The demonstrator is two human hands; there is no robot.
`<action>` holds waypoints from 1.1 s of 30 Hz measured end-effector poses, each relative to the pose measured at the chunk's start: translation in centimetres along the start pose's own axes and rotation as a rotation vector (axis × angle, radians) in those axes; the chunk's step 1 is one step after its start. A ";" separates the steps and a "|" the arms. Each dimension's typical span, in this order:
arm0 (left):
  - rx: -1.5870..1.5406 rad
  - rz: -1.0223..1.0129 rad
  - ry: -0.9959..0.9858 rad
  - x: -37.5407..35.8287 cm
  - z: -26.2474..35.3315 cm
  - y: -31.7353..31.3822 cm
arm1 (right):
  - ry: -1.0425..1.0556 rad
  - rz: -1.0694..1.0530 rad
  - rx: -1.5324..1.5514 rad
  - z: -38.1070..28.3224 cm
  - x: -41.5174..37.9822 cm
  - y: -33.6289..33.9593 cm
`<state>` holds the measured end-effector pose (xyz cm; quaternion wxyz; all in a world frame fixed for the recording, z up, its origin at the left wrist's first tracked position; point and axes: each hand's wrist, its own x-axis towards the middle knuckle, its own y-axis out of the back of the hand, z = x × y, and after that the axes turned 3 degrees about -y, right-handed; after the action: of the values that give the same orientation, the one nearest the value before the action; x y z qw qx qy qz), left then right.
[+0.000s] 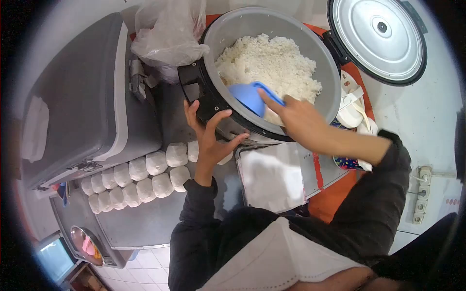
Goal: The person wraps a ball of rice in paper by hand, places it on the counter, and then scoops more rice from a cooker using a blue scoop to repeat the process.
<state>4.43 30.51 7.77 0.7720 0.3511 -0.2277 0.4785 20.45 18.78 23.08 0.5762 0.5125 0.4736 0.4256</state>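
Cooked white rice point(272, 63) fills much of a large grey rice cooker pot point(276, 18). My right hand point(301, 116) grips the handle of a blue plastic cup point(248, 99), which is tipped against the pot's near-left inner wall at the edge of the rice. Outside the pot, my left hand point(209, 138) has its fingers spread, fingertips right by the cooker's black rim and side handle point(191, 80). Two rows of rounded white wrapped bundles point(156, 162) lie left of this hand. White paper sheets point(272, 174) lie in a stack below the cooker.
A big grey cooler box point(77, 92) stands at the left, with a clear plastic bag point(167, 34) behind. The cooker's round lid point(381, 29) is raised at the right. White containers and a spoon point(361, 114) sit beside the pot. A metal bowl point(87, 245) is at lower left.
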 end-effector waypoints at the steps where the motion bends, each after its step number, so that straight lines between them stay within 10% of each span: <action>1: -0.012 0.010 -0.024 -0.1 -0.3 -0.2 | -0.046 -0.099 -0.072 -0.7 -1.1 1.6; 23: 0.030 -0.066 0.027 0.3 1.0 0.5 | -0.123 -0.282 0.872 4.2 2.1 0.9; 27: 0.055 -0.051 0.039 1.0 2.2 1.1 | -0.221 -0.300 1.552 4.7 2.9 -1.5; 33: 0.138 -0.041 -0.037 0.0 3.9 1.9 | -0.056 -0.035 1.674 3.7 -5.2 -0.1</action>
<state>2.63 28.12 10.93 0.7513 0.4169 -0.2013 0.4703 23.09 12.98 23.66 0.0232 0.7738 0.6268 -0.0886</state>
